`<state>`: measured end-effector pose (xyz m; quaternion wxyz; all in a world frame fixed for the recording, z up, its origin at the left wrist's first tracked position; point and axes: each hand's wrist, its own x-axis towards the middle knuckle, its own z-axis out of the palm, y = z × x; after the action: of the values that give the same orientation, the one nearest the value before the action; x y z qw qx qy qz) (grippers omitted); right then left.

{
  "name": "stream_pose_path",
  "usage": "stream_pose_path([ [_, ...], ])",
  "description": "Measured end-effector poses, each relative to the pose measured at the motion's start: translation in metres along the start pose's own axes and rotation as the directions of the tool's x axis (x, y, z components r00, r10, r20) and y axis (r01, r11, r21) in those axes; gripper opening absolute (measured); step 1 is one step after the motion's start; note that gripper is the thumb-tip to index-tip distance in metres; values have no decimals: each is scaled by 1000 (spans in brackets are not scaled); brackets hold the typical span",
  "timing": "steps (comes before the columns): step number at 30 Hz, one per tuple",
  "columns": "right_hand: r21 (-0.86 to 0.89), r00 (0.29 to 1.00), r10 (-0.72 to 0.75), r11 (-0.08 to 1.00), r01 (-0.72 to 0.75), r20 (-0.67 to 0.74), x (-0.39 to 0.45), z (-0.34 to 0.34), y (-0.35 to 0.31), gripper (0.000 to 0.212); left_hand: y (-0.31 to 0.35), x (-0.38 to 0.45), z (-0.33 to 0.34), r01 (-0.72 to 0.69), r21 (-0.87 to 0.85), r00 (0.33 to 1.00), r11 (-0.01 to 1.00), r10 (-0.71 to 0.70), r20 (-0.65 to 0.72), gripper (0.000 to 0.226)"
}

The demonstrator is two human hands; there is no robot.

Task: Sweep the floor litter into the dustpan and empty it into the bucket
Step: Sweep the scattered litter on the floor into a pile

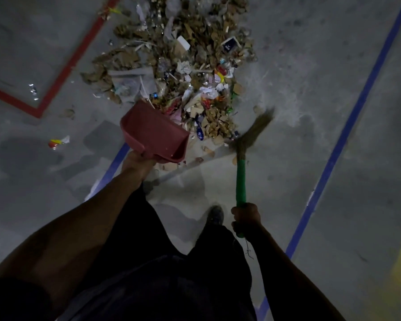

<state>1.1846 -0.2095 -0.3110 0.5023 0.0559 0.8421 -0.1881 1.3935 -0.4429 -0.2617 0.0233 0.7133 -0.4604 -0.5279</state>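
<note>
A big pile of floor litter [183,66], made of cardboard scraps, paper and wrappers, stretches from the top of the view down to the middle. My left hand [137,159] grips the handle of a red dustpan [152,133], which is raised and tilted at the pile's near left edge and looks empty. My right hand [247,217] holds the green handle of a broom [241,177]. Its blurred brown bristles [255,130] are at the pile's near right edge. No bucket is in view.
A red floor line [63,72] runs left of the pile and blue floor lines [347,126] cross the grey concrete. A stray red and yellow wrapper [57,142] lies at the left. My shoe [215,215] and dark trousers are below.
</note>
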Motion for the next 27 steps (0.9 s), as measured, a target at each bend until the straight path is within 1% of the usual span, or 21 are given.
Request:
stream_pose_path([
  [3, -194, 999, -41, 980, 38, -11, -3, 54, -46, 32, 4, 41, -37, 42, -21, 999, 999, -41, 31, 40],
  [4, -207, 999, -50, 977, 47, -11, -5, 73, -65, 30, 9, 54, -50, 57, -16, 997, 998, -56, 44, 38],
  [7, -173, 999, -44, 984, 44, 2, -9, 132, -120, 24, 16, 98, -91, 85, -1, 994, 996, -85, 68, 59],
  [8, -168, 999, -38, 985, 38, 3, -11, 150, -137, 24, 15, 113, -103, 87, 8, 994, 996, -87, 72, 61],
  [9, -167, 999, -41, 985, 41, 3, -12, 168, -152, 25, 15, 127, -114, 85, 42, 993, 996, -88, 73, 55],
  [11, -185, 999, -50, 982, 50, 3, -11, 199, -180, 25, 15, 152, -134, 74, 125, 995, 989, -81, 56, 30],
  [13, -195, 998, -54, 979, 50, -14, -8, 223, -203, 23, 14, 175, -151, 59, 143, 997, 988, -65, 36, 19],
  [14, -207, 998, -61, 977, 55, -24, -6, 233, -212, 24, 13, 184, -159, 66, 148, 997, 987, -71, 25, 20],
  [17, -281, 995, -95, 957, 79, -43, -2, 260, -233, 29, 13, 206, -179, 112, 150, 993, 982, -118, 27, 34],
  [20, -377, 986, -158, 917, 130, -45, 0, 284, -250, 40, 13, 215, -194, 106, 115, 994, 988, -109, 21, 29],
  [21, -407, 983, -176, 902, 143, -44, 1, 291, -256, 42, 14, 217, -197, 104, 92, 994, 990, -107, 24, 35],
  [23, -437, 980, -194, 885, 162, -30, 1, 304, -267, 43, 15, 222, -204, 113, 77, 993, 991, -116, 29, 53],
  [24, -437, 979, -202, 883, 172, -23, 1, 310, -272, 42, 14, 226, -207, 117, 78, 992, 990, -120, 28, 59],
  [27, -434, 975, -222, 880, 195, -11, 2, 327, -288, 37, 12, 236, -218, 129, 53, 991, 990, -130, 17, 59],
])
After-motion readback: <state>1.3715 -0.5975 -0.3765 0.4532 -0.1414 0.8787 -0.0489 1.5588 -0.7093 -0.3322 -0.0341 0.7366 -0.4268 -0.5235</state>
